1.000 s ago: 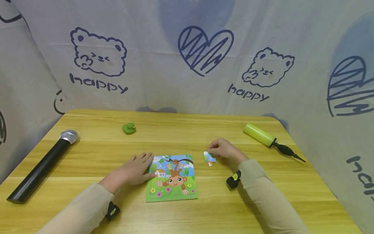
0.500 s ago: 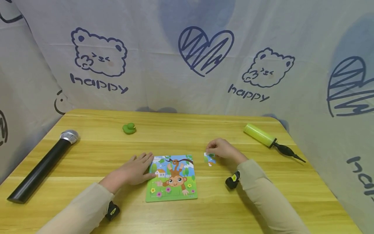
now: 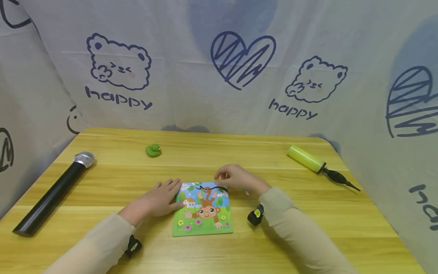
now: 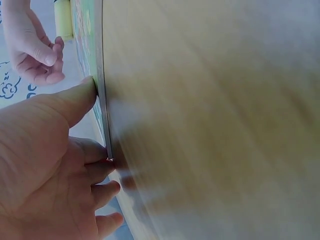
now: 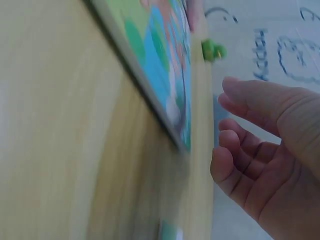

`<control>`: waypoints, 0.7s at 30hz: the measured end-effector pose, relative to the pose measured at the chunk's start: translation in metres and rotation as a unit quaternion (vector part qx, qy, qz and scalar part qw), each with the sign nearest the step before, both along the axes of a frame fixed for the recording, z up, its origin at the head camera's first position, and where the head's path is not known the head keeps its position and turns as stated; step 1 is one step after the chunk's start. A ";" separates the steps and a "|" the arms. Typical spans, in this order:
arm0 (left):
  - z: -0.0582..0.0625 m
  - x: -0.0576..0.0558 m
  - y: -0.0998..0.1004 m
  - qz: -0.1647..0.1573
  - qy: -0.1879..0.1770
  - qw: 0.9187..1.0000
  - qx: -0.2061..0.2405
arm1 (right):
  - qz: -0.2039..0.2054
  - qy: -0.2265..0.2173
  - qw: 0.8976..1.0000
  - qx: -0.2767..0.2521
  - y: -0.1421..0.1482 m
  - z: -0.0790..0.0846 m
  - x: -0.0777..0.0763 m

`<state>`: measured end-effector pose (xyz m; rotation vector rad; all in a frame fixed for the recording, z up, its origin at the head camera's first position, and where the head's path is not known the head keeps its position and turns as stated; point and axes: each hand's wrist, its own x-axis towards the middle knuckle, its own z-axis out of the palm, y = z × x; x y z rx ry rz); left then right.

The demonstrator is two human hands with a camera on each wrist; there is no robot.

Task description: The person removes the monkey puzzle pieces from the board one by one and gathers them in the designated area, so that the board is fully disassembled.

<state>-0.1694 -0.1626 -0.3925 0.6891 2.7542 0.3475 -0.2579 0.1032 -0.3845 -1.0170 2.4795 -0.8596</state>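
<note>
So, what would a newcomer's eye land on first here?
Probably the colourful square monkey puzzle, lying on the yellow wooden table with a person's left fingers at its left edge. Next comes the long black silver-headed microphone at the table's left side; behind hangs pale cloth with dark-blue hearts.

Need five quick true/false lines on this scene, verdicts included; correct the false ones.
1. The left hand touches the monkey puzzle. True.
2. The right hand grips the yellow-green pump. False: the right hand holds nothing, and the pump lies on the table.
3. A loose piece lies right of the puzzle. True.
4. The microphone lies right of the puzzle. False: the microphone lies left of it.
5. The green duck sits farther from the person than the puzzle. True.
</note>
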 end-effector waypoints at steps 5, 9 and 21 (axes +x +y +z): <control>-0.001 -0.001 0.000 0.002 0.000 1.000 -0.001 | 0.052 -0.004 0.999 0.015 -0.023 -0.001 0.009; -0.001 -0.001 0.000 0.005 -0.004 1.000 -0.002 | 0.077 0.006 0.996 0.039 -0.035 -0.003 0.014; -0.002 -0.002 -0.001 0.003 -0.004 1.000 -0.002 | 0.100 0.027 0.989 0.109 -0.047 -0.009 0.018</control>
